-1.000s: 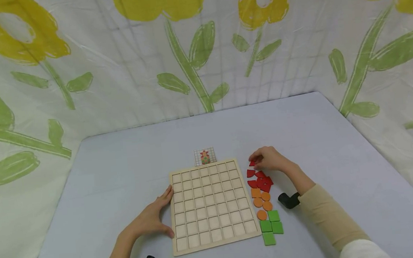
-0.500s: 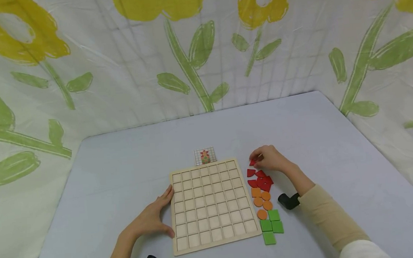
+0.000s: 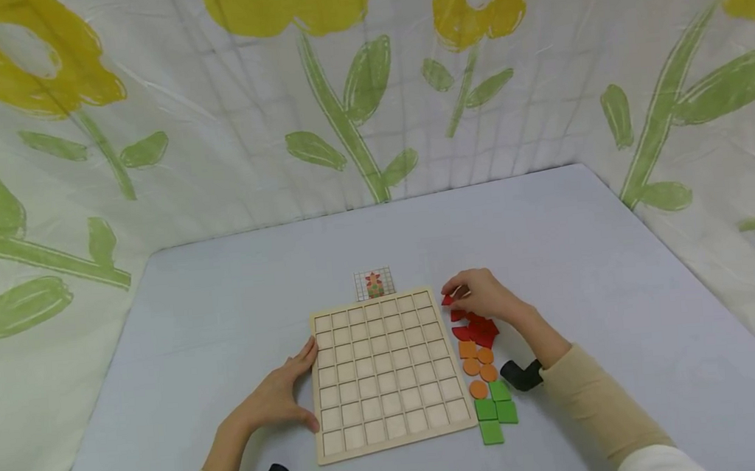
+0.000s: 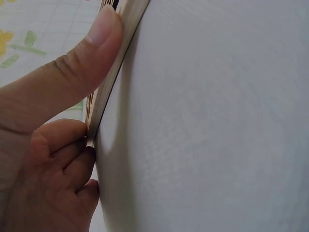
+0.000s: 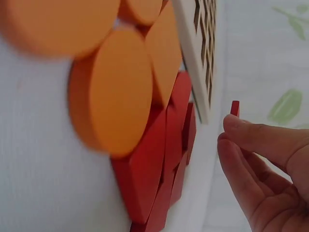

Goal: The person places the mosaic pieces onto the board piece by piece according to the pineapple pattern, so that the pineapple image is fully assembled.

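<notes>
From the head view, your right hand (image 3: 482, 297) pinches a small red piece (image 3: 447, 300) between thumb and fingertips, just off the top right corner of the wooden grid board (image 3: 385, 372), whose cells all stand empty; your left hand (image 3: 277, 400) lies with fingers straight against the board's left edge, steadying it. Beside the board's right edge lie the red pieces (image 3: 474, 328), the orange discs (image 3: 479, 366) and the green squares (image 3: 495, 411), and a small pattern card (image 3: 375, 284) sits at its far edge. At the left wrist, your thumb (image 4: 91, 53) and curled fingers (image 4: 63, 145) bear on the board's edge (image 4: 104, 104). At the right wrist, the fingertips (image 5: 251, 133) hold the red piece (image 5: 234, 108) clear of the board's rim (image 5: 195, 63). The step in hand appears to be carrying the first piece over; next you will likely need to check the card, choose the matching cell, and lower the piece square into it.
</notes>
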The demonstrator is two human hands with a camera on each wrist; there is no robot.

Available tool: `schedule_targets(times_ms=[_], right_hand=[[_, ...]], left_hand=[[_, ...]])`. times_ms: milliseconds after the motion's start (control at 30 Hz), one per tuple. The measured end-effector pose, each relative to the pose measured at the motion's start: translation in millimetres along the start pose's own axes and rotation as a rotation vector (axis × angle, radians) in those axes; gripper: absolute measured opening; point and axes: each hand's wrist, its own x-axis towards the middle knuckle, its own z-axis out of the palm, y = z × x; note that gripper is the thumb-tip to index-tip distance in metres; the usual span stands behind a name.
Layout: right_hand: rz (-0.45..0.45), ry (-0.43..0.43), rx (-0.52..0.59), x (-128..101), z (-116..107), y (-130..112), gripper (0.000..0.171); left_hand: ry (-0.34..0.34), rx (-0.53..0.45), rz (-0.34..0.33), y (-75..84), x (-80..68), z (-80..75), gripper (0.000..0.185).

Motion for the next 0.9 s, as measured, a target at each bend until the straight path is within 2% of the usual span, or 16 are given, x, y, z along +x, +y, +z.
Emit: schedule_targets(times_ms=[200,433,900], right_hand=[[-0.083,-0.021,0.03,-0.3,10.0,-12.8,0.023],[-0.176,-0.038,0.016,4.0,21.5,-24.3,0.021],[-0.166,-0.094,0.046,20.3,40.7,-44.3,0.023]], left_hand=[[0.001,0.0,0.006,0.2,0.6,-0.1,0.125],[0.006,0.005,-0.002,1.8,0.0,-1.2,0.125],[0.004,-0.005,0.015,-0.1,0.4,0.2,0.125]])
